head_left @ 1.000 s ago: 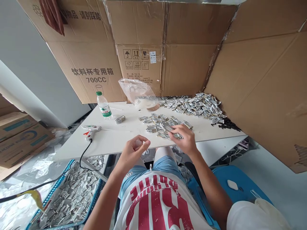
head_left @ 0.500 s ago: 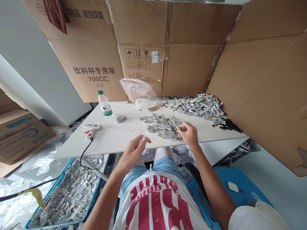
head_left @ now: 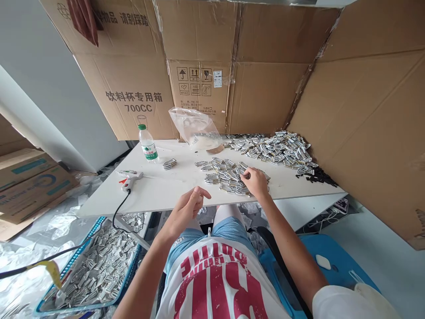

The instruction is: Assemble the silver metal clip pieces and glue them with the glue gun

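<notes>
Our right hand (head_left: 255, 182) rests fingers curled on the small pile of metal clips (head_left: 229, 176) mid-counter (head_left: 159, 190), pinching one. At its 8 o'clock, our left hand (head_left: 187, 208) hovers half-open, empty, at the counter's near edge.

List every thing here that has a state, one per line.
Left hand: fingers curled, seemingly empty, at the table edge.
Right hand: on the small pile of metal pieces, fingertips pinching.
Bottle: upright, capped.
Glue gun: lying on the table, cord attached.
Plastic bag: open, slumped.
Big pile: loose heap.
Blue tray: full of pieces.
</notes>
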Action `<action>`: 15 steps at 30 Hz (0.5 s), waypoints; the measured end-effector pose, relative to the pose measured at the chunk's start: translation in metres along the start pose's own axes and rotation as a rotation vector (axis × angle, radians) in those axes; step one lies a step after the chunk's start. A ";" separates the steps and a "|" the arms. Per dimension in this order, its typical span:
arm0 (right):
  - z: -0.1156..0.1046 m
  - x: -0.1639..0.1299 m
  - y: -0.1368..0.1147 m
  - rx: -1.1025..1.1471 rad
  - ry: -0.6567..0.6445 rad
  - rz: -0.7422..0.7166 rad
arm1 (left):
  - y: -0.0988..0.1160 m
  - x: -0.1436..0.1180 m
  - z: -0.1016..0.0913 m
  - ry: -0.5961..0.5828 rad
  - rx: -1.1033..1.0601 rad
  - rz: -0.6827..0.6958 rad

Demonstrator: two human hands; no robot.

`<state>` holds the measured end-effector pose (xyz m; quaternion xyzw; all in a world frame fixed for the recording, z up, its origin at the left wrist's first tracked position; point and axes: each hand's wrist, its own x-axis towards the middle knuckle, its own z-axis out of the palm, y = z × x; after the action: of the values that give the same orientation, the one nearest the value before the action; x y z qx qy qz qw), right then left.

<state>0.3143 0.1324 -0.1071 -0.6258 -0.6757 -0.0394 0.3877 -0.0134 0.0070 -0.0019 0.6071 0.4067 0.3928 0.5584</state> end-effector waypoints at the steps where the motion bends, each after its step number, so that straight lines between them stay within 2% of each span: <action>1: 0.000 -0.001 0.000 0.006 -0.004 0.002 | 0.000 0.000 0.000 0.000 -0.008 -0.007; 4: -0.005 0.000 0.003 0.029 0.004 0.020 | -0.001 0.000 0.000 0.012 -0.020 -0.016; 7: -0.015 0.009 0.016 0.033 0.031 0.066 | -0.002 0.000 -0.002 0.010 -0.034 0.001; 11: -0.035 0.036 0.054 -0.030 0.054 0.181 | -0.002 0.002 -0.005 -0.016 -0.098 0.009; 15: -0.048 0.059 0.096 -0.188 0.025 0.399 | -0.001 0.002 -0.006 0.023 -0.136 -0.027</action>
<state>0.4257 0.1753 -0.0816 -0.7800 -0.5269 -0.0324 0.3362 -0.0185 0.0108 -0.0021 0.5574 0.3938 0.4189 0.5989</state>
